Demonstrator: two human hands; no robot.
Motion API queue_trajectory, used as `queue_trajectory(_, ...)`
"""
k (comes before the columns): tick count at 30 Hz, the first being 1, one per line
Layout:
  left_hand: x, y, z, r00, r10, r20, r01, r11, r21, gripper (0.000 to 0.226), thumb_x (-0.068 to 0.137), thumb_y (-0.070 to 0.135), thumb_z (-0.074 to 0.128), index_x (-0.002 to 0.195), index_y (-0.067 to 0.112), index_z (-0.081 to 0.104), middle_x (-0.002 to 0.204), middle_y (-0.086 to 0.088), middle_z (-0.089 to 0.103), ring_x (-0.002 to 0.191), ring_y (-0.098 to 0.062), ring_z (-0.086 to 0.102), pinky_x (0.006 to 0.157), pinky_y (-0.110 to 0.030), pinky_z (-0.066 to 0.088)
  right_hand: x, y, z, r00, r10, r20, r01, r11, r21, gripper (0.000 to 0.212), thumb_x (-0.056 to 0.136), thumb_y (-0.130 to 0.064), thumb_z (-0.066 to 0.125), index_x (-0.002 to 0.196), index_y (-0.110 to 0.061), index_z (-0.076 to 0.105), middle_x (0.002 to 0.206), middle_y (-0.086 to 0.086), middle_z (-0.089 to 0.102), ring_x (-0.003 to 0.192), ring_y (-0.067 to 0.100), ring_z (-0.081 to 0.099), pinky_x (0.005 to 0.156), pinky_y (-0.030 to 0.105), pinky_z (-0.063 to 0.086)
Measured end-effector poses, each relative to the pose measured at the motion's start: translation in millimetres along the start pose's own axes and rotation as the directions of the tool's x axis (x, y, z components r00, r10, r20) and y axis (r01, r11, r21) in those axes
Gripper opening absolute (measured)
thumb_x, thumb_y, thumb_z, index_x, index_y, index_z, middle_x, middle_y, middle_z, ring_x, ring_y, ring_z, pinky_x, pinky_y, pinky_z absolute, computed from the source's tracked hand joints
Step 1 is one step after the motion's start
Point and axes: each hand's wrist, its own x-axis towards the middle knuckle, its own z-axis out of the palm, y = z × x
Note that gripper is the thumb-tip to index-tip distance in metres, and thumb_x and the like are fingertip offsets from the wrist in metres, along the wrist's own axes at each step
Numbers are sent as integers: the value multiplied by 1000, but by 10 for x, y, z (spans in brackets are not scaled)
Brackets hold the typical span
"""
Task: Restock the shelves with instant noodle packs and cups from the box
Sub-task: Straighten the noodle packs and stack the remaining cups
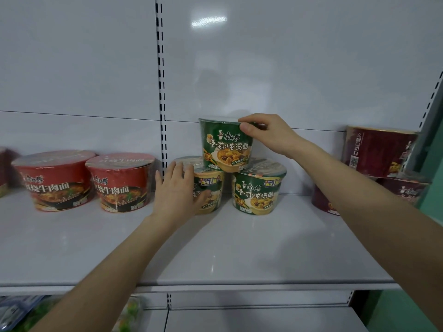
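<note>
A white shop shelf (215, 248) runs across at chest height, and a black-slotted upright (162, 92) in the white back panel (79, 56) marks its middle.

Far left of the upright, a sliver of a red cup (2, 173) shows at the edge of view. Between it and the upright, two red instant noodle cups (55, 180) stand side by side on the shelf, labels facing out. The nearer one (121, 183) is just beside the upright's foot.

Just right of the upright, the person's left hand (177, 190) lies against the left green cup (212, 185). The palm is on the cup's side, the fingers nearly straight up to the lid, and the thumb across the label. It presses rather than clasps.

A little further right stands the right green cup (259, 190), close to the first. The upper green cup (226, 144) sits upright across the lids of both, bridging the gap between them.

The right hand (266, 135) reaches in from the right of the upright and pinches this upper cup at its rim. The thumb is on the front and the fingers curl over the lid.

Well to the right of the upright, maroon cups (381, 152) are stacked at the shelf's end, one on top of two lower ones (405, 190).

Below the shelf, left of the upright, blurred packets (14, 312) lie on a lower level.
</note>
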Motion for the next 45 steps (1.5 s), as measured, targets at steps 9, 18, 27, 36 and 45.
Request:
queue_trajectory(9, 1, 0, -14, 1000, 4, 23, -4, 1000, 8, 75, 88, 56, 44, 144, 10, 22, 152, -12, 22, 143, -28, 12, 114, -52, 9, -32, -37, 11, 1000, 6, 10, -5, 998, -67, 36, 95, -29, 48, 125, -13, 55, 127, 5, 56, 115, 15, 48, 103, 34, 39)
queue_trajectory(18, -236, 273, -239, 969, 219, -113, -222, 975, -14, 61, 87, 46, 47, 129, 2, 46, 135, -21, 48, 128, -35, 42, 108, -50, 28, -366, -66, -89, 914, -110, -392, -28, 944, -330, 35, 95, -27, 49, 123, -7, 56, 129, 8, 56, 121, 20, 49, 98, 22, 32)
queue_trajectory(27, -688, 1174, -7, 810, 580, -86, -586, 794, -160, 44, 79, 49, 41, 69, 12, 63, 62, -6, 64, 59, -27, 61, 61, -29, 49, -1167, 342, -309, 942, 29, -333, -189, 869, -458, 28, 92, -21, 52, 110, -3, 64, 115, 11, 66, 110, 23, 58, 95, 28, 39)
queue_trajectory(36, -922, 2168, 213, 725, 676, -135, -682, 676, -280, 35, 74, 46, 53, 59, 14, 56, 51, -1, 58, 45, -21, 56, 51, -25, 45, -1997, 809, -1104, 892, 184, -413, -370, 822, -433, 22, 92, -19, 52, 103, -7, 66, 101, 9, 68, 83, 17, 59, 73, 28, 46)
queue_trajectory(45, -961, 3108, 271, 785, 614, -85, -612, 746, -260, 45, 94, 51, 36, 110, 13, 55, 106, -4, 62, 98, -23, 56, 82, -29, 38, -2497, 1434, -2061, 877, 246, -412, -429, 786, -445, 26, 93, -17, 52, 112, -3, 64, 113, 11, 67, 104, 24, 60, 87, 26, 41)
